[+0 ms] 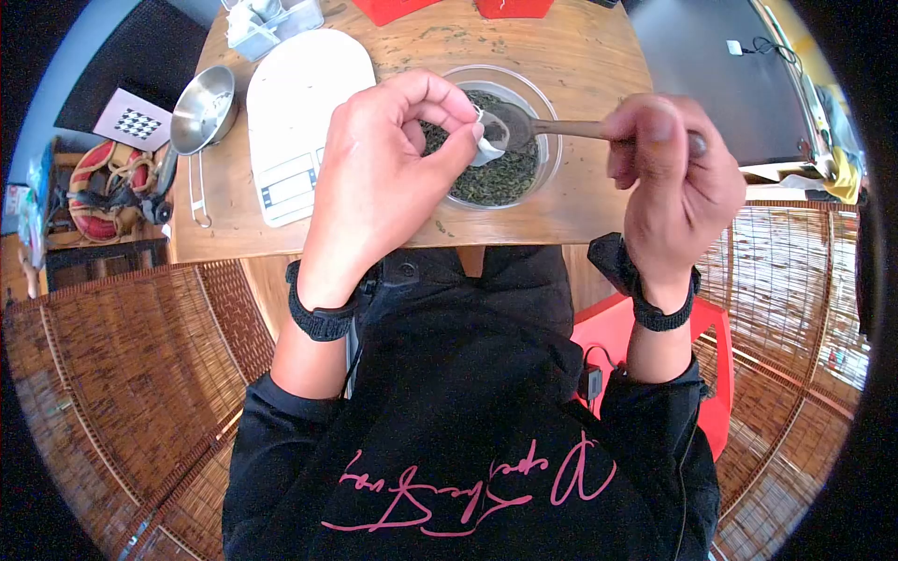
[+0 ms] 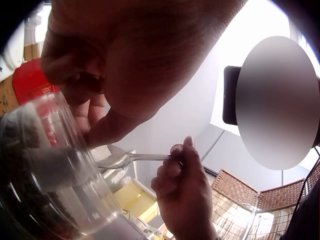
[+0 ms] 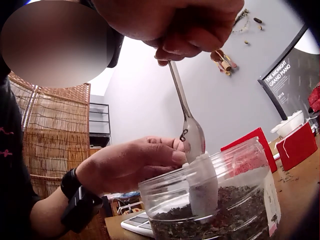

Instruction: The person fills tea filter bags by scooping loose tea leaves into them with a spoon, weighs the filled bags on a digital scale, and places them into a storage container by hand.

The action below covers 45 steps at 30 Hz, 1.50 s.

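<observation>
A clear round jar (image 1: pixel 552 159) of dark dried leaves (image 1: pixel 496 182) stands near the table's front edge. Over it, the left hand (image 1: pixel 388 168) pinches the rim of a small white bag (image 1: pixel 490 150) between thumb and fingers. The right hand (image 1: pixel 675 168) grips the handle of a metal spoon (image 1: pixel 571 129), whose bowl is at the bag's mouth. In the right wrist view the spoon (image 3: pixel 194 137) points down into the bag (image 3: pixel 204 192), which hangs within the jar (image 3: pixel 165 192). How much the spoon holds cannot be told.
Left of the jar lies a white scale (image 1: pixel 304 112), with a metal strainer or pan (image 1: pixel 204 110) beyond it. A clear container (image 1: pixel 271 28) of white items and red boxes (image 1: pixel 398 7) stand at the back. Leaf bits are scattered on the wooden table (image 1: pixel 599 65). A red stool (image 1: pixel 716 374) is beside the person.
</observation>
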### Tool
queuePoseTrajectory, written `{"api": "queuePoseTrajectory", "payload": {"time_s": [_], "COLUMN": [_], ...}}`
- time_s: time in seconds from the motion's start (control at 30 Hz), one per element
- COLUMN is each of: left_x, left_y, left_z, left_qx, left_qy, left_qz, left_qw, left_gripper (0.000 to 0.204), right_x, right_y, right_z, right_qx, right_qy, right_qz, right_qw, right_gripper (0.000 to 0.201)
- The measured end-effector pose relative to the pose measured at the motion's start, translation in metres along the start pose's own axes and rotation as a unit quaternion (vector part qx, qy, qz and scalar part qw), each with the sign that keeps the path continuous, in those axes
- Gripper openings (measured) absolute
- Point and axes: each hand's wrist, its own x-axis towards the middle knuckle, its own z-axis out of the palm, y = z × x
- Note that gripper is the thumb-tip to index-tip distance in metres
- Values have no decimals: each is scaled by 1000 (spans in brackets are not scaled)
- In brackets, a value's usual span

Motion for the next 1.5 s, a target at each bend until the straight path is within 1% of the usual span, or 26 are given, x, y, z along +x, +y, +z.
{"api": "queuePoseTrajectory", "payload": {"time_s": [0.07, 0.1, 0.2, 0.33, 0.4, 0.5, 0.7, 0.8, 0.9, 0.97, 1.03, 1.1, 1.2, 1.27, 1.33, 1.43, 1.5], "left_x": [0, 0, 0, 0, 0, 0, 0, 1, 1, 1, 1, 1, 2, 2, 2, 2, 2], "left_y": [-1, -1, -1, 0, 0, -1, 0, -3, -5, 0, 1, 0, -1, 1, 2, 3, 2], "left_z": [0, 0, 0, -1, 0, 0, 0, 0, 1, -1, 1, 1, 1, 1, 0, -2, -2], "left_qx": [-2, -1, -5, 2, 1, 10, 3, -18, -22, 17, 28, 39, 48, 48, 52, 50, 45], "left_qy": [2, 3, 0, 0, 0, 1, 9, 10, 21, 18, 20, 22, 15, 33, 33, 31, 28], "left_qz": [4, 4, 2, -1, -2, 2, 5, -9, 14, 14, 24, 35, 46, 31, 30, 26, 23], "left_qw": [1000, 1000, 1000, 1000, 1000, 1000, 1000, 1000, 999, 1000, 999, 998, 998, 998, 998, 998, 998], "left_gripper": [9, 9, 9, 10, 10, 11, 14, 14, 13, 14, 14, 15, 16, 14, 14, 13, 13], "right_x": [1, 2, 1, 2, 2, 2, 2, 2, 2, 2, 1, 1, 1, 1, 1, 1, 2], "right_y": [-1, -1, -1, -2, 1, -3, -5, -2, -3, -3, -4, -6, -8, -8, -7, -7, -7], "right_z": [2, 3, 1, -2, 0, 0, 0, -2, -1, -2, -2, -2, -3, -3, -3, -4, -5], "right_qx": [-2, -1, -21, -2, -18, -30, -20, -25, -19, -21, -23, -42, -47, -46, -44, -47, -35], "right_qy": [-32, -32, -41, -13, -36, -51, -46, -49, -44, -45, -46, -77, -82, -80, -79, -82, -56], "right_qz": [27, 26, -23, -38, 0, 10, 23, 8, 13, 12, 12, -11, -7, -10, -13, -11, 24], "right_qw": [999, 999, 999, 999, 999, 998, 998, 998, 999, 999, 999, 996, 996, 996, 996, 995, 998], "right_gripper": [17, 17, 35, 35, 17, 17, 16, 16, 15, 15, 14, 34, 35, 36, 36, 35, 15]}}
